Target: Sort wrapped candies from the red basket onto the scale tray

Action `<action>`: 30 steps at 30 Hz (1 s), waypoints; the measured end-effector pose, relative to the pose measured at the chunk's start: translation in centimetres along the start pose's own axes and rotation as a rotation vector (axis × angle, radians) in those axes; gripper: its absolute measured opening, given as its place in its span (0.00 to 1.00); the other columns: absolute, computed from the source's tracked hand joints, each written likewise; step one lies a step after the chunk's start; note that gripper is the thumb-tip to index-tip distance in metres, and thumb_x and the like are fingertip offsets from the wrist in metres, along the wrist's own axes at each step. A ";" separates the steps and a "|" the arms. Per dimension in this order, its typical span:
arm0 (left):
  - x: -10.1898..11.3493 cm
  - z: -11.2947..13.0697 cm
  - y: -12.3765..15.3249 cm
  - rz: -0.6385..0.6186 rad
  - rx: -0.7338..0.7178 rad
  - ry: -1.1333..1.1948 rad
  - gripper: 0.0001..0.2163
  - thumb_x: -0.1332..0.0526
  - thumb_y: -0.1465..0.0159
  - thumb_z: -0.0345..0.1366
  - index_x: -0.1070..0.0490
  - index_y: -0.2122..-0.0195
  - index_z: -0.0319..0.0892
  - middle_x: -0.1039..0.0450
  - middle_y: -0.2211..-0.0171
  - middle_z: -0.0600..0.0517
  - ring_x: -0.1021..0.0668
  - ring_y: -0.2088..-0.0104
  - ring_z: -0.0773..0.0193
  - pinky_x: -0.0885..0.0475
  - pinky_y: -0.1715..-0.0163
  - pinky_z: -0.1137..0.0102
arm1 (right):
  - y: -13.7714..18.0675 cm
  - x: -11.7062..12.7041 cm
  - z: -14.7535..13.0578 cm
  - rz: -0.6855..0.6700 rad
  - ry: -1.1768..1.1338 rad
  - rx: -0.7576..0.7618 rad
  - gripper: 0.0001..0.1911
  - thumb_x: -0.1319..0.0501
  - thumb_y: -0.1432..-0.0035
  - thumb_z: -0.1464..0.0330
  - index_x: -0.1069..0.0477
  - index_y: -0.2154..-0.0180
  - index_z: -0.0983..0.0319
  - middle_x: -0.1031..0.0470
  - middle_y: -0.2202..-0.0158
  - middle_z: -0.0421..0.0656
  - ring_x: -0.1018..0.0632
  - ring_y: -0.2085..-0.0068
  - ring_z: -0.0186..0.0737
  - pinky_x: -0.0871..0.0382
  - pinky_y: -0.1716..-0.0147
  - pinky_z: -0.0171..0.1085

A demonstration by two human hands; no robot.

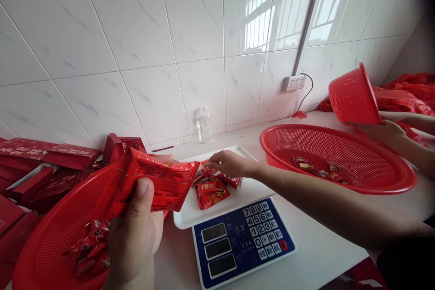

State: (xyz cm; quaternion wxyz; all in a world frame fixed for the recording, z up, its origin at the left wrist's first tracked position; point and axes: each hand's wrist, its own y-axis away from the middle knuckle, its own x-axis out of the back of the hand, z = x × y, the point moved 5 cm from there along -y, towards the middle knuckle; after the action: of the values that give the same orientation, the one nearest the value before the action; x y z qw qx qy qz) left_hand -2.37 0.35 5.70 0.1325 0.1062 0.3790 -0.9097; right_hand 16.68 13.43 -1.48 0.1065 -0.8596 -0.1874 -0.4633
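My left hand (134, 235) is closed around a red printed packaging bag (149, 183), held above a red mesh basket (57, 231) with a few red candies in it. My right hand (228, 163) reaches over the white tray (185, 215) of a blue electronic scale (243, 242), fingers pinched on red wrapped candies (212, 190) that lie on the tray.
A large red mesh basket (340, 156) with a few candies sits to the right. Another person's hands (384, 131) tilt a smaller red basket (353, 95) above it. Red boxes (44, 163) pile at the left. A clear bottle (205, 127) and a wall socket (294, 82) are at the tiled wall.
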 end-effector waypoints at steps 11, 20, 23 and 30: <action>-0.2 0.4 -0.2 -0.020 -0.083 -0.071 0.12 0.37 0.35 0.43 0.18 0.68 0.43 0.20 0.62 0.53 0.20 0.54 0.60 0.28 0.45 0.70 | -3.4 -1.5 1.3 -0.078 0.259 -0.199 0.15 0.40 0.33 0.62 0.29 0.47 0.61 0.27 0.46 0.48 0.23 0.52 0.45 0.25 0.53 0.48; -0.2 0.2 -0.4 -0.033 -0.068 -0.043 0.12 0.38 0.34 0.43 0.18 0.66 0.44 0.21 0.66 0.54 0.20 0.59 0.64 0.25 0.51 0.76 | -3.5 -1.7 1.5 0.074 0.019 -0.073 0.16 0.39 0.33 0.63 0.30 0.46 0.62 0.27 0.47 0.48 0.23 0.52 0.45 0.25 0.53 0.48; -0.3 0.1 -0.3 -0.054 -0.076 -0.050 0.12 0.39 0.33 0.42 0.18 0.67 0.44 0.20 0.64 0.54 0.20 0.58 0.63 0.25 0.50 0.75 | -2.9 -1.3 1.4 0.104 -0.124 -0.026 0.14 0.39 0.33 0.63 0.29 0.49 0.62 0.26 0.49 0.47 0.22 0.54 0.43 0.25 0.55 0.47; -0.1 -0.1 0.0 -0.056 -0.052 -0.032 0.11 0.40 0.33 0.40 0.18 0.65 0.43 0.19 0.59 0.53 0.19 0.54 0.60 0.24 0.51 0.73 | -1.5 -0.8 1.3 0.122 -0.411 -0.002 0.11 0.41 0.33 0.62 0.27 0.64 0.63 0.22 0.66 0.44 0.23 0.67 0.36 0.28 0.67 0.35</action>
State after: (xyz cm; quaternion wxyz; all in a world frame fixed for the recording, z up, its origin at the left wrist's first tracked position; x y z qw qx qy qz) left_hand -2.23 0.43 5.69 0.1156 0.0773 0.4032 -0.9045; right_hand 16.62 15.11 -2.81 0.0932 -0.9458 -0.1523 -0.2713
